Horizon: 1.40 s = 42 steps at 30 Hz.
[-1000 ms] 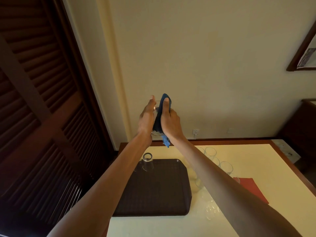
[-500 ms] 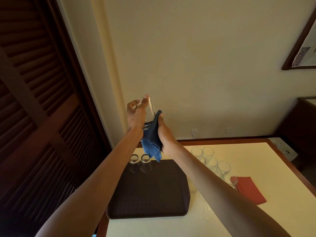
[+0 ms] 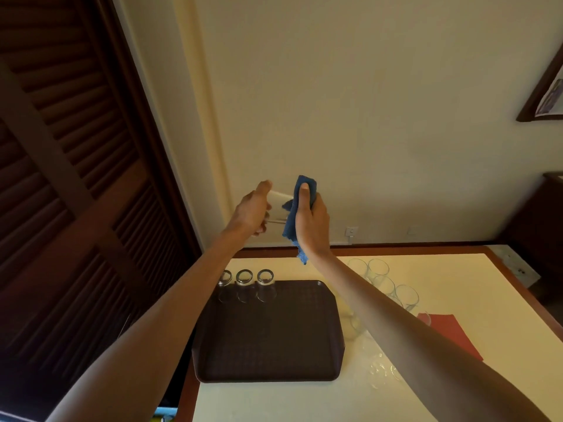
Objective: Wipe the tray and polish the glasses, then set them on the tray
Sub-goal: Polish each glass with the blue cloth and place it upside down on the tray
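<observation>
My left hand (image 3: 251, 210) grips a clear glass (image 3: 278, 207) held up in front of the wall. My right hand (image 3: 310, 217) holds a blue cloth (image 3: 294, 220) against the glass's right side, thumb up on the cloth. Below, a dark brown tray (image 3: 274, 345) lies on the table with three glasses (image 3: 245, 283) standing in a row along its far left edge. Several more clear glasses (image 3: 387, 284) stand on the table to the right of the tray, partly hidden by my right forearm.
A cream table (image 3: 457, 284) with a reddish wood rim stands against the wall. A red napkin (image 3: 447, 333) lies on it at the right. Dark louvred doors (image 3: 61, 178) fill the left. A framed picture (image 3: 545, 95) hangs upper right; dark furniture (image 3: 539, 226) stands at the right.
The cloth has gone from round the glass's lower part up to its right side. My left hand shifted its grip on the glass. The view dropped, showing three glasses on the tray.
</observation>
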Each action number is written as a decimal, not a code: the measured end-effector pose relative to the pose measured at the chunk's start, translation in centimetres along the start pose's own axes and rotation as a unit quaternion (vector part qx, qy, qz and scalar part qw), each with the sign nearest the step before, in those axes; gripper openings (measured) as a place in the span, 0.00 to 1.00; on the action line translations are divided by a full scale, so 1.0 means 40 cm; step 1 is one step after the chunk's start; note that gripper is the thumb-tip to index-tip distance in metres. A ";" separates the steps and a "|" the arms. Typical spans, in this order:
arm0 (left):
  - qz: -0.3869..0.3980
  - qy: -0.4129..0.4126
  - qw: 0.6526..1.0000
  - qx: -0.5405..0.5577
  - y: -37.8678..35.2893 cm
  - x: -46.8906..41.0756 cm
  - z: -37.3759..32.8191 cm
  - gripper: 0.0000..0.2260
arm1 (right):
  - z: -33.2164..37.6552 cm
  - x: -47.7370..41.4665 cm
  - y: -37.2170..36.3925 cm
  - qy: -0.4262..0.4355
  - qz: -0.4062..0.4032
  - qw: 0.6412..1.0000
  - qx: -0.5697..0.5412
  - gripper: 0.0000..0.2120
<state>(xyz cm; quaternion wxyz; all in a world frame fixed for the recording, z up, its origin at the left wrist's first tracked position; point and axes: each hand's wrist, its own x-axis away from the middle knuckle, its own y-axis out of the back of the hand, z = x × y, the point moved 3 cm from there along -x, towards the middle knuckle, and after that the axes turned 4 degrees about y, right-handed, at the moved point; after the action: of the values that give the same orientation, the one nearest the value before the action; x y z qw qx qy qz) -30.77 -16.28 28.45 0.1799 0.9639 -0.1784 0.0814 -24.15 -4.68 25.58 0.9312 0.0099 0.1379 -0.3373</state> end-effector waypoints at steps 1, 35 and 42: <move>-0.004 0.019 1.000 0.009 -0.001 0.001 0.001 0.27 | 0.004 0.007 -0.002 0.015 0.003 1.000 0.003 0.17; -0.143 -0.163 0.976 -0.007 -0.007 0.004 0.029 0.25 | -0.016 -0.055 0.010 -0.125 0.161 0.970 0.135 0.29; -0.115 -0.121 0.985 0.033 -0.023 -0.008 0.049 0.22 | -0.040 -0.061 0.012 -0.132 0.172 0.965 0.148 0.32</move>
<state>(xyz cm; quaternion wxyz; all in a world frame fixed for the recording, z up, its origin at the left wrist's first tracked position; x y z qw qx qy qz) -30.52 -16.12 26.28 0.1334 0.9862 -0.0836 -0.0515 -26.03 -2.61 24.64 0.9733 0.1266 -0.0420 -0.1867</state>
